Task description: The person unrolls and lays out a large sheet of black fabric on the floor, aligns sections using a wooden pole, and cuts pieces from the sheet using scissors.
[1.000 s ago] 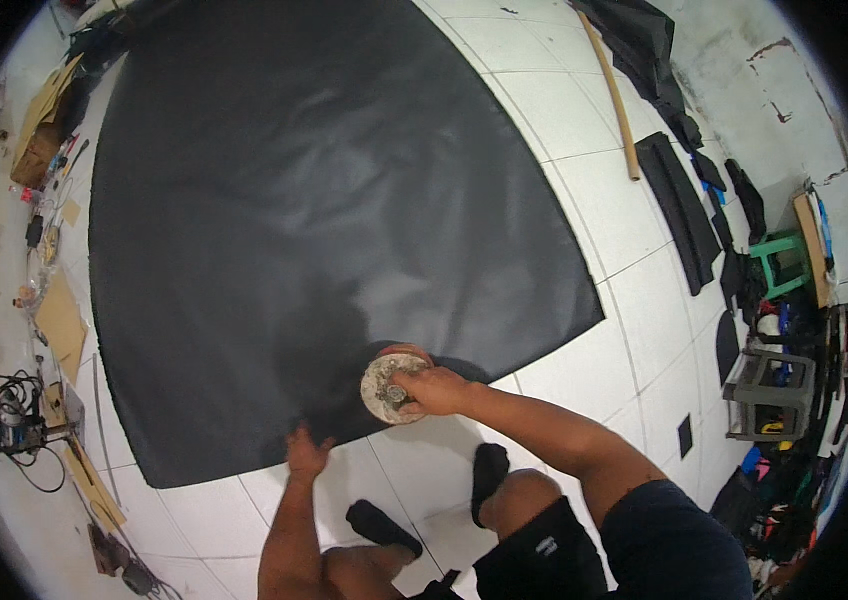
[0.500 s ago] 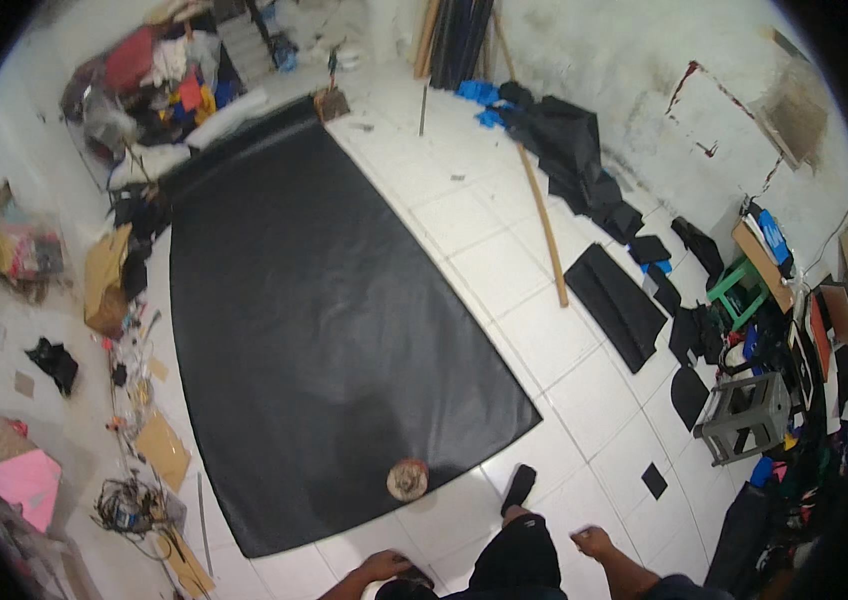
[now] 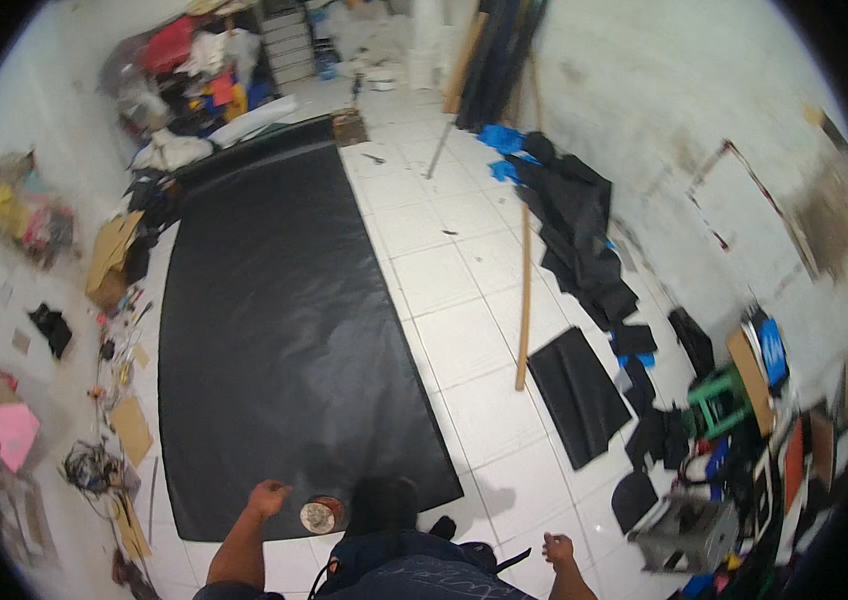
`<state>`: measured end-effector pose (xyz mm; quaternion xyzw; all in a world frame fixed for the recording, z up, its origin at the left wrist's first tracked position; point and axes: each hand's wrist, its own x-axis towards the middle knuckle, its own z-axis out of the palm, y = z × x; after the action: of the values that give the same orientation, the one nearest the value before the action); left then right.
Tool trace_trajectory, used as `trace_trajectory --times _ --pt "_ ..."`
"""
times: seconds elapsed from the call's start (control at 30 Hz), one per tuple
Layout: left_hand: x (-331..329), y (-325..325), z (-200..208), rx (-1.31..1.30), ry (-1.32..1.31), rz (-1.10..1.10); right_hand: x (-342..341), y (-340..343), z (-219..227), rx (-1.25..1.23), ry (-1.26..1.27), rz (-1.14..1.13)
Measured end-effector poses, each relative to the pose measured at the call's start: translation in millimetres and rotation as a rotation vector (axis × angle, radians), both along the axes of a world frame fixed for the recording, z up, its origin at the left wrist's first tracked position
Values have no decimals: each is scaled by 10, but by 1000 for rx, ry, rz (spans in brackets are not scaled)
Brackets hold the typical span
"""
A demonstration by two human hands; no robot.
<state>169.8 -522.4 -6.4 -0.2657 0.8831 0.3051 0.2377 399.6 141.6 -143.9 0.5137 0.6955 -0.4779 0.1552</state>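
Observation:
A large black sheet (image 3: 274, 330) lies flat on the floor, its far end gathered in a roll. My left hand (image 3: 269, 497) is above the sheet's near edge, fingers loosely bent and apart, with nothing visible in them. Just to its right, a round, reddish-sided thing with a pale, mottled top (image 3: 320, 515) sits on the sheet's near edge; its kind is unclear. My right hand (image 3: 557, 549) hangs over the white tiles at the right, fingers partly curled and apart, apparently holding nothing. My dark clothing hides part of the near edge.
A long wooden stick (image 3: 524, 300) and a black cut piece (image 3: 579, 396) lie right of the sheet. Black scraps (image 3: 574, 230) line the right wall. A grey stool (image 3: 689, 535) and a green stool (image 3: 719, 402) stand among clutter. Cardboard (image 3: 131, 432) and cables (image 3: 91, 467) lie at the left.
My view has shifted to the right and my body has come closer to the sheet. My left hand has moved forward from the floor to above the sheet's edge, beside the round thing.

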Motion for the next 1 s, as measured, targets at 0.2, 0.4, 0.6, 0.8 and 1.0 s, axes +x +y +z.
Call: trace_trajectory --times 0.2,0.4,0.6,0.8,1.0 --pt "-823 738 -945 181 -220 -224 -2622 766 87 380 361 477" --pt "-1931 1035 -1071 78 -272 -168 -4157 1076 426 179 197 466" --pt "-5573 2709 390 192 -71 -67 -4409 1851 160 292 20 243" --pt "-7659 3060 184 566 354 51 -5773 1628 531 -105 -319 207" --pt "-7731 2853 -917 234 -163 253 -8167 2250 52 -170 -455 538"
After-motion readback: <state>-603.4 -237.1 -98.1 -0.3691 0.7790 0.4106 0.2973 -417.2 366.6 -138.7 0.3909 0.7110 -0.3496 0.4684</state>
